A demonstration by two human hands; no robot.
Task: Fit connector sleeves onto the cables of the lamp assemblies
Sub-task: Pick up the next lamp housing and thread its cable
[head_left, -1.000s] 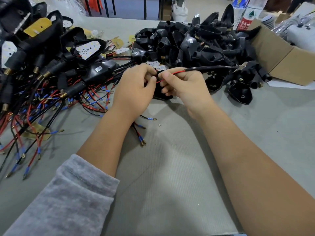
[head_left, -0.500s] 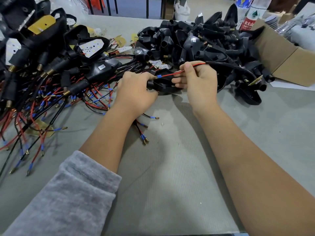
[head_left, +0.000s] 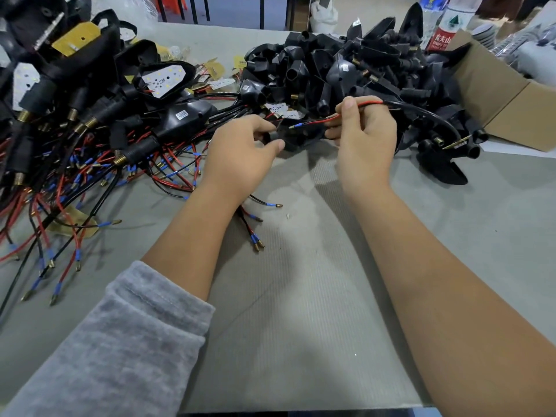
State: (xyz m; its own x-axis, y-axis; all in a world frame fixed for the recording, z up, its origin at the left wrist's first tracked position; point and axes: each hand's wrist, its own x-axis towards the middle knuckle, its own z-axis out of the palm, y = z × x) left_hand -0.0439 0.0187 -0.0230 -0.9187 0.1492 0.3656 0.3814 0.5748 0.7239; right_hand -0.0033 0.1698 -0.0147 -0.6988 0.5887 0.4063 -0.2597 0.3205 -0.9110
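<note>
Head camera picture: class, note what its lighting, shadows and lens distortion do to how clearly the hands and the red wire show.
Head view: soft, even light, with faint shadows under the forearms on the grey table; wide-angle bending stretches the edges; the right hand, the left hand and the red wire sit sharp near the centre; the far background is slightly soft.

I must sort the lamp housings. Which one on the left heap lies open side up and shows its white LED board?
The black housing at the heap's right edge, behind the left hand: its white board with yellow dots faces up, whereas its neighbours mostly show closed black shells.
</note>
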